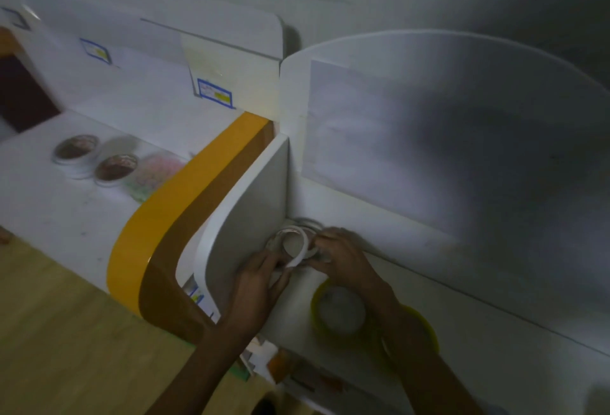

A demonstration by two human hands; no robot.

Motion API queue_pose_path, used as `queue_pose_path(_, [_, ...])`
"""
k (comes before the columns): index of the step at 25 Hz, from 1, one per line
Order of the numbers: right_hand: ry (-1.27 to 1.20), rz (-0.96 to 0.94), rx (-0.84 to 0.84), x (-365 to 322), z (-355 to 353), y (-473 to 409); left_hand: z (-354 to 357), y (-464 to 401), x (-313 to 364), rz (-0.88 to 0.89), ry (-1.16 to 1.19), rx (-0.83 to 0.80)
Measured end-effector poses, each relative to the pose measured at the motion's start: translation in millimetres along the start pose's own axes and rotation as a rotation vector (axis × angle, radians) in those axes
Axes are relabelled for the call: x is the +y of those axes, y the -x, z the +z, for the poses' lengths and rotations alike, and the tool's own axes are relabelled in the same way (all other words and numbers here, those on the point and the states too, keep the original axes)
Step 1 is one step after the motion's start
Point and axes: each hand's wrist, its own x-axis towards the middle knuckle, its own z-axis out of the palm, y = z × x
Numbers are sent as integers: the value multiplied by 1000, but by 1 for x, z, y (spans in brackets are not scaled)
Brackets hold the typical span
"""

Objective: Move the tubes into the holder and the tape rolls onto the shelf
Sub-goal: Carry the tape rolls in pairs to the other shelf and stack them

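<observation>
Both of my hands meet in the corner of a white shelf (412,325). My left hand (260,279) and my right hand (343,256) together grip a white tape roll (298,246), tilted up on its edge against the shelf's curved side panel (251,216). Another pale roll (307,224) lies behind it in the corner. A yellow tape roll (340,312) lies flat on the shelf just under my right wrist, and a second yellow roll (425,332) shows beside my right forearm. No tubes or holder can be made out.
Two white tape rolls (76,150) (115,168) and a blurred clear container (155,170) sit on the neighbouring white shelf at left. A yellow and brown curved divider (171,226) separates the two desks. White partitions (462,137) rise behind. A wooden desk top (66,332) lies at the lower left.
</observation>
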Motion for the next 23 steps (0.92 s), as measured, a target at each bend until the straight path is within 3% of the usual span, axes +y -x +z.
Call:
queue_pose_path(5, [-19, -146, 28, 13, -12, 8, 9, -1, 5, 8, -15, 47])
queue_pose_path(12, [-136, -86, 6, 22, -23, 27, 10, 7, 30, 31, -89, 97])
queue_pose_path(19, [-282, 39, 260, -7, -76, 57, -28, 25, 67, 106, -154, 170])
queue_pose_path(23, [-368, -25, 428, -52, -101, 52, -82, 29, 94, 146, -203, 273])
